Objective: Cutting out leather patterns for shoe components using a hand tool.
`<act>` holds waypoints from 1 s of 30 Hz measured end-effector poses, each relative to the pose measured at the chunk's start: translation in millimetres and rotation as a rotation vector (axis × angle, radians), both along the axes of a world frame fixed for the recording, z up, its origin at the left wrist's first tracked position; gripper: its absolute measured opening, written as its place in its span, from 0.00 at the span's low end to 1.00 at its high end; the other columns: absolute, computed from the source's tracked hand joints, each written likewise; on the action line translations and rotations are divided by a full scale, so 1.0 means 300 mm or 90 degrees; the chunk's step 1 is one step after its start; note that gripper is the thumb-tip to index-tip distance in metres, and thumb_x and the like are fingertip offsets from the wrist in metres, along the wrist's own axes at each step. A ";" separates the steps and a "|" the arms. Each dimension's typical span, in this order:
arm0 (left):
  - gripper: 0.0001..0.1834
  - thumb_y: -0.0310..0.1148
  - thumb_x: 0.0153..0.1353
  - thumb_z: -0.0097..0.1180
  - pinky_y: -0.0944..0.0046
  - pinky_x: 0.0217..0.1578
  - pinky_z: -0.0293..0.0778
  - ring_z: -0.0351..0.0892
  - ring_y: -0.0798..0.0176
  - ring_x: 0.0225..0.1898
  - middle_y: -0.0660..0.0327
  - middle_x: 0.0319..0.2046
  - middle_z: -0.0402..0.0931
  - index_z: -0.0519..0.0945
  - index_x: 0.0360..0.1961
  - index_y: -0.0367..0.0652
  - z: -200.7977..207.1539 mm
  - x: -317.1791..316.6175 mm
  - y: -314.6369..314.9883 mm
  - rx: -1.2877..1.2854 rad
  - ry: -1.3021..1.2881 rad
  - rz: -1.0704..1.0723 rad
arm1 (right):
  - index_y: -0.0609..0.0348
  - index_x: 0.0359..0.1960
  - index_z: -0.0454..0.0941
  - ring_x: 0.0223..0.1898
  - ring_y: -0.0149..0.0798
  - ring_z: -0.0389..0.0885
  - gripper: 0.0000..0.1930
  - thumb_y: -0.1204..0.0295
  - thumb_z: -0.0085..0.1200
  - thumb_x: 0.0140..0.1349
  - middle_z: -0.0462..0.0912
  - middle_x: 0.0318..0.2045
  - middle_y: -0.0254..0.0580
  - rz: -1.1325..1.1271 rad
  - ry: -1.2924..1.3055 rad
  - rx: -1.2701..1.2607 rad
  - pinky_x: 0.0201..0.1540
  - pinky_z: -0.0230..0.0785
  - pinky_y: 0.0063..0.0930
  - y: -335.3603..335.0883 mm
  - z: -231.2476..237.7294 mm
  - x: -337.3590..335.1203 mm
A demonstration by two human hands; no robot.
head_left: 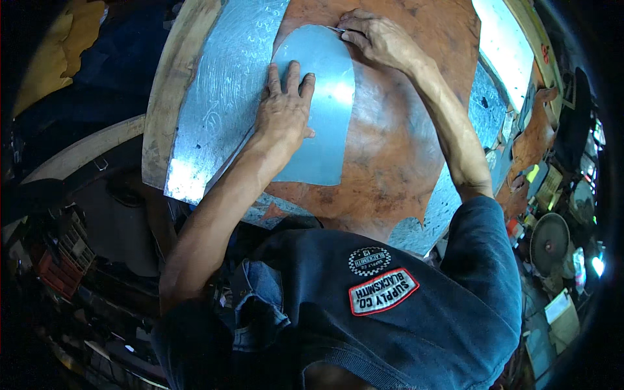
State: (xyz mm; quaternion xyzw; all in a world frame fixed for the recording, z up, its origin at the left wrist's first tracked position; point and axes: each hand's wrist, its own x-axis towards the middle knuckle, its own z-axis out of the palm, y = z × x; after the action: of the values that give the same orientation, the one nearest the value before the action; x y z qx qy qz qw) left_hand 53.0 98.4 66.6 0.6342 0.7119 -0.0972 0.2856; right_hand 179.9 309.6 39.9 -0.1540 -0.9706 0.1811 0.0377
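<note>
A brown leather hide point(400, 153) lies spread over the work table. On it rests a smooth grey sheet template point(318, 146), rounded at its far end and straight at its near end. My left hand point(286, 107) presses flat on the template's left side, fingers spread. At the template's far right curve, my right hand point(377, 39) is closed in a pinch around a thin slim tool point(337, 29), whose tip meets the template's edge. Most of that tool is hidden by my fingers, so its exact kind does not show.
A scratched metal plate point(224, 84) covers the table's left part beside a wooden edge point(170, 104). More leather pieces point(536, 130) hang at the right. A fan point(549, 244) stands beyond at lower right. A red crate point(58, 270) sits at lower left.
</note>
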 end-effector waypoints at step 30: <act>0.63 0.63 0.40 0.70 0.36 0.62 0.60 0.53 0.17 0.62 0.28 0.64 0.49 0.54 0.70 0.39 -0.041 -0.004 0.030 0.028 0.093 -0.168 | 0.66 0.39 0.80 0.29 0.56 0.81 0.12 0.68 0.56 0.61 0.81 0.30 0.60 -0.789 -0.038 -0.324 0.33 0.70 0.44 -0.900 0.130 0.196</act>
State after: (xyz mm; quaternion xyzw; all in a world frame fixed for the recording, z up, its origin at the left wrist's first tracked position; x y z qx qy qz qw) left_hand 51.7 107.3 54.3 0.7194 0.6434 -0.1642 0.2038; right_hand 238.7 39.7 78.7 -0.6919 -0.6304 0.3451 0.0701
